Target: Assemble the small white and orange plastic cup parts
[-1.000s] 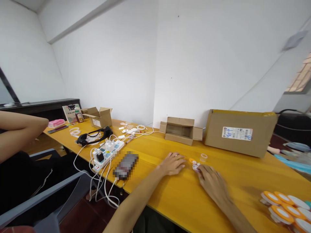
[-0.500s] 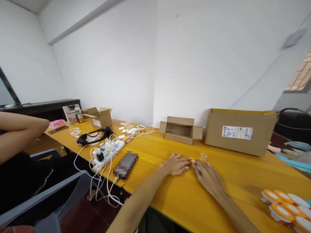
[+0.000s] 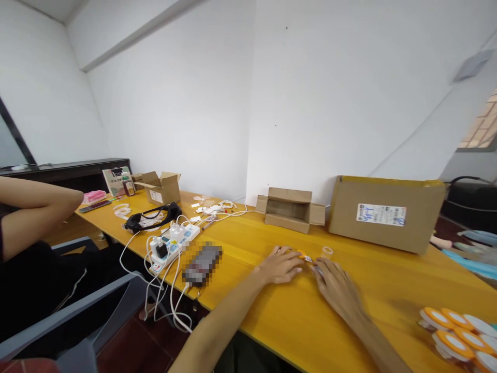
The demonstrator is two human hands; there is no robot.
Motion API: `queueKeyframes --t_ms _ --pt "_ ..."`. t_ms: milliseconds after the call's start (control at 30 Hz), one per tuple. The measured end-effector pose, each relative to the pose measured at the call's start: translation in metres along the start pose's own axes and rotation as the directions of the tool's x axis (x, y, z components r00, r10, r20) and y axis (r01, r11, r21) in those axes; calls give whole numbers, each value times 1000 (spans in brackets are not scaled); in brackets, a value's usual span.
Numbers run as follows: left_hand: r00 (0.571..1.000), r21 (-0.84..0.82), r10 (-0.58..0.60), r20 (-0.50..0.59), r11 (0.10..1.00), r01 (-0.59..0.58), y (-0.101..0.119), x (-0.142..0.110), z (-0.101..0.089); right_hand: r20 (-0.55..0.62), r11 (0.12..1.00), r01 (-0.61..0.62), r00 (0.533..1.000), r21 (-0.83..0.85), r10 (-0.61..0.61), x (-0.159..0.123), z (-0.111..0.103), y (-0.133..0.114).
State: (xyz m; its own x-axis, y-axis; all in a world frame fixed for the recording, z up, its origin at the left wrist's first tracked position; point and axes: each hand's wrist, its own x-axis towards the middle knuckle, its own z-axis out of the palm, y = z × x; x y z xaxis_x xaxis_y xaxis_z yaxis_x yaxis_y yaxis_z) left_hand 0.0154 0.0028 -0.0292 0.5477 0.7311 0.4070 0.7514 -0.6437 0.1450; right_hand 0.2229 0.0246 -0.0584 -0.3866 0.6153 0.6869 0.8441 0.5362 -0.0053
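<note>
My left hand point(image 3: 281, 265) lies low over the yellow table, fingers apart and partly bent. Its fingertips reach a small orange-and-white piece point(image 3: 305, 255) resting between my hands; whether they press on it is hard to see. My right hand point(image 3: 337, 284) is closed, palm down, on a small pale round piece point(image 3: 318, 270), mostly hidden under the fingers. Just beyond my right fingertips stands a small clear plastic cup point(image 3: 326, 252).
Several orange- and white-lidded containers point(image 3: 452, 342) stand at the lower right. Behind are an open small carton point(image 3: 287, 221) and a large cardboard box point(image 3: 384, 238). To the left lie a power strip point(image 3: 186, 238) with cables and black goggles point(image 3: 151, 220). A person's arm point(image 3: 42, 207) is at far left.
My hands came together over the small orange-and-white piece, then drew slightly apart. The piece now sits nearer my left fingertips. The clear cup stays in place.
</note>
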Motion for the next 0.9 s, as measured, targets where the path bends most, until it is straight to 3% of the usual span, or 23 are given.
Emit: queueKeyframes --t_ms 267,600,767,900 --pt "991 64 113 66 991 -118 3 -7 1 -93 1000 2 996 13 -1 -1 4 4" --pt "993 117 117 28 986 -119 6 -7 -2 -55 998 -47 997 49 50 -2 4 6" --pt "997 123 72 -24 990 -68 7 -7 -4 -19 997 -45 999 54 46 -4 9 8" --pt "994 149 -57 -98 986 71 6 -6 -4 -26 998 -30 999 53 31 -5 11 7"
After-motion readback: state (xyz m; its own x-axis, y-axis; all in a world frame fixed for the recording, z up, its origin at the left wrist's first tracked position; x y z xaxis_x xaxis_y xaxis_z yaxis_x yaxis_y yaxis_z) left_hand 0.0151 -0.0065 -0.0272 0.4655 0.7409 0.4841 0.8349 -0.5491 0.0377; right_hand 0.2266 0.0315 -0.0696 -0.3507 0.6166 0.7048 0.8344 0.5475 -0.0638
